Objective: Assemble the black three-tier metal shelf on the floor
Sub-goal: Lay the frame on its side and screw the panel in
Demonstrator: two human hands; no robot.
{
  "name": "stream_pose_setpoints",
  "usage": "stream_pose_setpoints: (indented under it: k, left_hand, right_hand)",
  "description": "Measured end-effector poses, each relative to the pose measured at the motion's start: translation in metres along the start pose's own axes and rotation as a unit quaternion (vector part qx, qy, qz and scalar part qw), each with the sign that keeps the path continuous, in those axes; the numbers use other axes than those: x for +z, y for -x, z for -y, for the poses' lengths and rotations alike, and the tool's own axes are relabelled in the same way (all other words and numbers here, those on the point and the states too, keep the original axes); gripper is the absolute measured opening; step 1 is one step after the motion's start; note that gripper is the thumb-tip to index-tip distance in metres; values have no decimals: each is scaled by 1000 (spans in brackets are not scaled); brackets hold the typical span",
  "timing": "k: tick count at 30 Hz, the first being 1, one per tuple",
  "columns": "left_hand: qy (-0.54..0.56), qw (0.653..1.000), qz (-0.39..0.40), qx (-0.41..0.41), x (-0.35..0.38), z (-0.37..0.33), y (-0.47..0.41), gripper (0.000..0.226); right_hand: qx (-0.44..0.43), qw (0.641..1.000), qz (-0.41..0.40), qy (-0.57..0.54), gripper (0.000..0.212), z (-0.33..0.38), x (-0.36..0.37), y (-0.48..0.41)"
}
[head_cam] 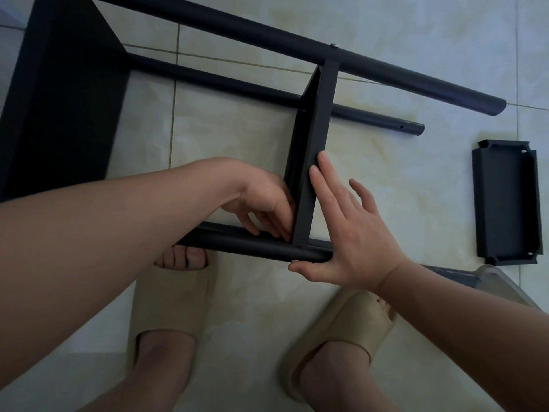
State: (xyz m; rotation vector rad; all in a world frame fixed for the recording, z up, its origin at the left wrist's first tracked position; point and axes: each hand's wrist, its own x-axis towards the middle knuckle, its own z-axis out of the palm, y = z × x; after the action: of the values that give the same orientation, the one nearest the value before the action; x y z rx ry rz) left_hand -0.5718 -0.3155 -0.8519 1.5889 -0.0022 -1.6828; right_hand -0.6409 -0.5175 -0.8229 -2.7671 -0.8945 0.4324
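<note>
The black shelf frame lies on its side on the tiled floor. A shelf tray (315, 150) stands on edge between a far post (267, 34) and a near post (252, 243). Another tray (65, 99) is fixed at the left. My left hand (264, 203) reaches inside the standing tray's lower corner, fingers curled at the joint with the near post; what they hold is hidden. My right hand (347, 230) lies flat and straight against the tray's outer face, thumb under the near post's end. A third post (377, 117) lies behind the tray.
A loose black tray (505, 203) lies open side up on the floor at the right. Something clear and plastic (490, 281) sits just below it. My two feet in beige slippers (169, 301) stand under the near post.
</note>
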Motion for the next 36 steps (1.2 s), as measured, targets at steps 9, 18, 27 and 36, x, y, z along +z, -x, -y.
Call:
stream_pose_setpoints:
  k: [9, 18, 27, 36]
  left_hand:
    - [-41, 998, 36, -38, -5, -8, 1, 13]
    - [-47, 998, 30, -41, -4, -8, 0, 12]
    - [-43, 997, 41, -45, -3, -2, -1, 8]
    - [-27, 997, 58, -35, -5, -2, -1, 17]
  right_hand:
    - [-9, 999, -19, 33, 123, -1, 2, 0]
    - [-12, 999, -27, 36, 124, -1, 4, 0]
    - [-46, 996, -38, 62, 114, -1, 4, 0]
    - [-50, 997, -36, 50, 113, -1, 3, -1]
